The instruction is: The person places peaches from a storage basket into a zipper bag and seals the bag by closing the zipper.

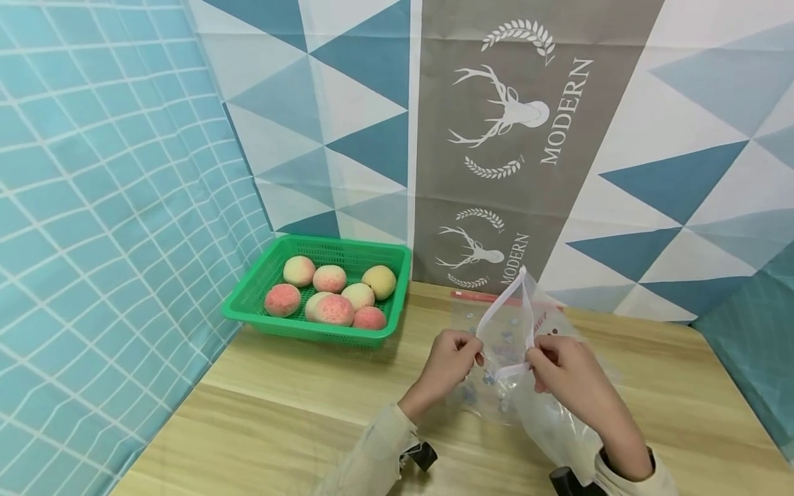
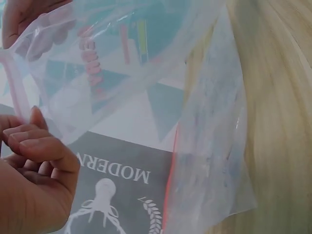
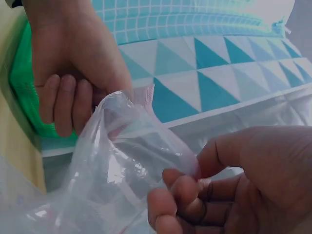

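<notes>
A clear plastic bag [image 1: 548, 420] hangs with its pale-rimmed mouth spread apart between both hands. My left hand [image 1: 448, 362] pinches one side of the rim between thumb and curled fingers. The opposite side is pinched by my right hand [image 1: 577, 379]. In the right wrist view, the bag [image 3: 126, 161] is stretched between the two hands, its body crumpled and shiny. Red printing shows through the bag [image 2: 117, 58] in the left wrist view. Beneath it on the table lies another clear bag [image 2: 209, 151] with a red strip along its edge.
To the left on the wooden table [image 1: 279, 393] stands a green plastic basket [image 1: 310, 332]. It holds several pink and cream peaches [image 1: 335, 310]. Patterned cloth [image 1: 366, 96] rises behind the table, and blue checked cloth [image 1: 93, 207] borders its left side.
</notes>
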`<state>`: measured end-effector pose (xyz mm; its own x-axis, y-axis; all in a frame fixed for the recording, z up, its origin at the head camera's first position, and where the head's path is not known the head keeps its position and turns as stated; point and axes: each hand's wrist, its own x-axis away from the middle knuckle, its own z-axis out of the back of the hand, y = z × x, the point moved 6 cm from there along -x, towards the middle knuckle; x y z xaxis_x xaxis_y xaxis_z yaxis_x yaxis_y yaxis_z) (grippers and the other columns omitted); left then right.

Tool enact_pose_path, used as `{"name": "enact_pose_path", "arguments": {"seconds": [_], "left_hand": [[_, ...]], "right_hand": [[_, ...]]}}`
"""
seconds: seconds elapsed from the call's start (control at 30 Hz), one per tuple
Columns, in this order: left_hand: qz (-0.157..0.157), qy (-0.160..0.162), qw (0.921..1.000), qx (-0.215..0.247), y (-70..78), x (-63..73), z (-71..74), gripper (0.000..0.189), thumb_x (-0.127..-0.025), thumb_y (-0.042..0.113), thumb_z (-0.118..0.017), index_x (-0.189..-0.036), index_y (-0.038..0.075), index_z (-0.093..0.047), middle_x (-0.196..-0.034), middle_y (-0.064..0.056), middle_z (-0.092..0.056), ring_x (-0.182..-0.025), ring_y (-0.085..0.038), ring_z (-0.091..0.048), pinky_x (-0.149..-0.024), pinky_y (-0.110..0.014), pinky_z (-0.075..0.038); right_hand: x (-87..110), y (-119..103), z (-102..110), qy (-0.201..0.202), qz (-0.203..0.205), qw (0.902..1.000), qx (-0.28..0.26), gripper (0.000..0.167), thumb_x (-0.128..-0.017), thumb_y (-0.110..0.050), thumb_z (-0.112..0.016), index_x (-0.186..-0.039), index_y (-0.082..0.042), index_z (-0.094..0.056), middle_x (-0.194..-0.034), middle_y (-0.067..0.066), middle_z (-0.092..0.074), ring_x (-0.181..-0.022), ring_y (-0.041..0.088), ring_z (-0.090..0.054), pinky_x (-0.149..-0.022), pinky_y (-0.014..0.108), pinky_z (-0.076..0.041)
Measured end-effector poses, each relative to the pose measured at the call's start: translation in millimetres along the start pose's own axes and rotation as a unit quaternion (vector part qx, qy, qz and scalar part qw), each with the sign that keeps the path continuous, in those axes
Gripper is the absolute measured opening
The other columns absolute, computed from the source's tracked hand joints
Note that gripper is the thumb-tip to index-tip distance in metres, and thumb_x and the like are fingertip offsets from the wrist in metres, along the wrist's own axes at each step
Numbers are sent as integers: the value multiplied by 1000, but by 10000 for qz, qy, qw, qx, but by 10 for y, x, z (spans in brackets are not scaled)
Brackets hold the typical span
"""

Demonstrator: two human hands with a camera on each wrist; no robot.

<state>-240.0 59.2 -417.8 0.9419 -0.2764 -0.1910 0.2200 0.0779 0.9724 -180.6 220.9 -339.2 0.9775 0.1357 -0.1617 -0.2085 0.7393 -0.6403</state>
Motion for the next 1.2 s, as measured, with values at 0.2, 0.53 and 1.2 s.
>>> {"name": "enact_pose_path", "arguments": {"seconds": [0.2, 0.53, 1.2], "left_hand": [[-383, 358, 9986, -116, 148, 31, 11, 30, -90, 1, -53, -63, -2, -67, -52, 5, -54, -41, -2, -31, -42, -20, -24], [-1143, -132, 9908, -708, 202, 80, -91, 53, -83, -4, -57, -130, 21, -49, -110, -1, -61, -74, -8, -59, -58, -21, -49], [-1340, -414, 9288, -3429, 278, 88, 12, 58, -84, 19, -60, -139, 2, -56, -143, -7, -53, -120, -14, -54, -103, -31, -46]], "right_hand": [[67, -62, 124, 670, -48, 9969, 401, 24, -91, -8, -56, -115, -6, -61, -81, 6, -64, -64, 15, -57, -53, 29, -45], [204, -138, 185, 1468, 462, 9843, 862, 40, -85, 6, -55, -120, -8, -69, -91, 11, -53, -57, 14, -41, -47, 25, -35], [148, 56, 324, 1503, -5, 9780, 1447, 64, -79, 5, -56, -141, 13, -41, -106, 31, -61, -68, 29, -53, -50, 35, -37]]}}
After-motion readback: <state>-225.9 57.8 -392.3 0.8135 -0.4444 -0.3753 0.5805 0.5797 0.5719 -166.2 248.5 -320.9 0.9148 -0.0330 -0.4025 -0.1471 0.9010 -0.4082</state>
